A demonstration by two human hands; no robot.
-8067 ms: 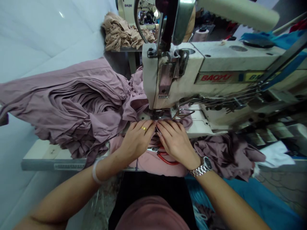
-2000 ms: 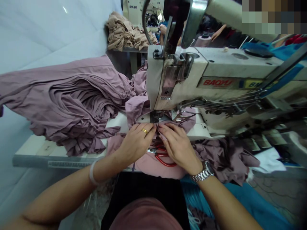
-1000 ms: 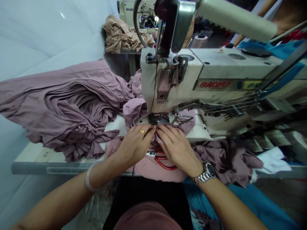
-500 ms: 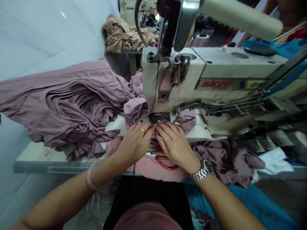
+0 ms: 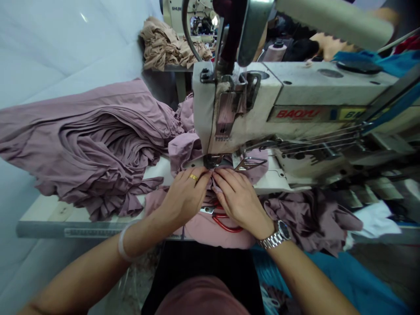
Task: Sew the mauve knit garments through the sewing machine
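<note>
- Left hand (image 5: 185, 197): grip pressed down on the mauve knit fabric (image 5: 210, 232), fingertips at a small fold just in front of the presser foot (image 5: 213, 161)
- Right hand (image 5: 239, 197): grip pressed the same way, fingertips nearly touching the left's at that fold
- The fabric lies on the bench (image 5: 82, 232), running under the foot of the BAOYU sewing machine (image 5: 295, 105)
- Red-handled scissors (image 5: 223, 216) rest on the fabric just below the hands
- A layered stack of mauve cloth (image 5: 98, 140) lies to the left, a crumpled mauve pile (image 5: 311, 218) to the right
</note>
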